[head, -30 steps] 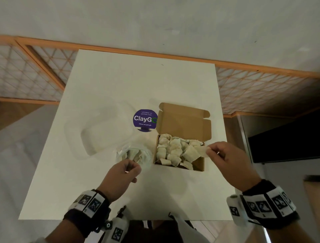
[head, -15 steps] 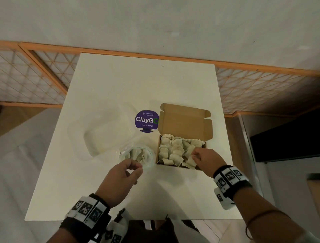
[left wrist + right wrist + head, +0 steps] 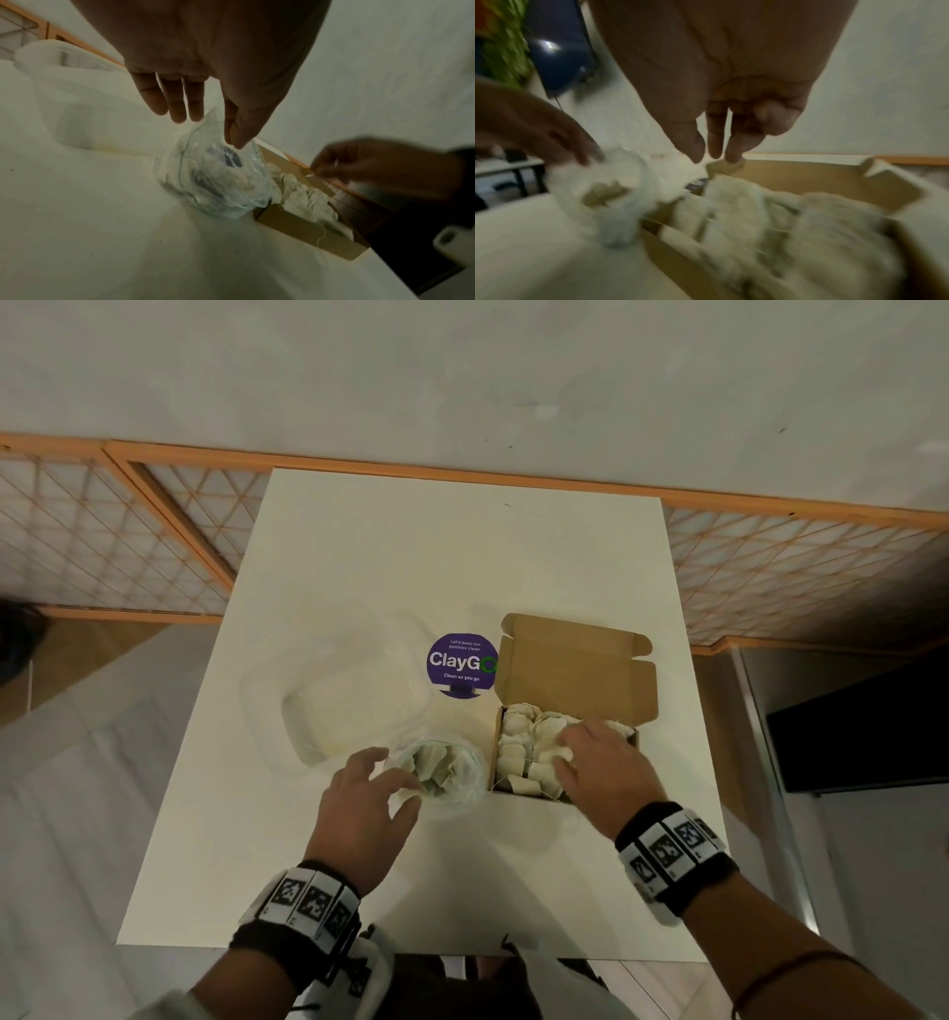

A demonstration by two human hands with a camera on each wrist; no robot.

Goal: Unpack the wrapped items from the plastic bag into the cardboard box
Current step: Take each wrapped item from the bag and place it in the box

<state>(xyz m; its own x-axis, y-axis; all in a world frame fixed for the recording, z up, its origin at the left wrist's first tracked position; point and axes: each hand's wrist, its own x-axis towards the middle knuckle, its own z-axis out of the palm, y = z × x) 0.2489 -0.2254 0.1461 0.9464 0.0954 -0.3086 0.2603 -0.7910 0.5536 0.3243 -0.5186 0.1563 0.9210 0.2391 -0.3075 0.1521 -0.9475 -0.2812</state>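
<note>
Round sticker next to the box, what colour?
Purple sticker with white "ClayGo" lettering, its last letter green; clearest in the head view.

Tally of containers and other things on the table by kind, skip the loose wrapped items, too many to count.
Cardboard box: 1
Plastic bag: 1
Clear plastic container: 1
Purple round sticker: 1
Hands over the table: 2, left hand, right hand
Total: 6

Right wrist view blurs the cardboard box (image 3: 808, 182) and its contents.
</note>
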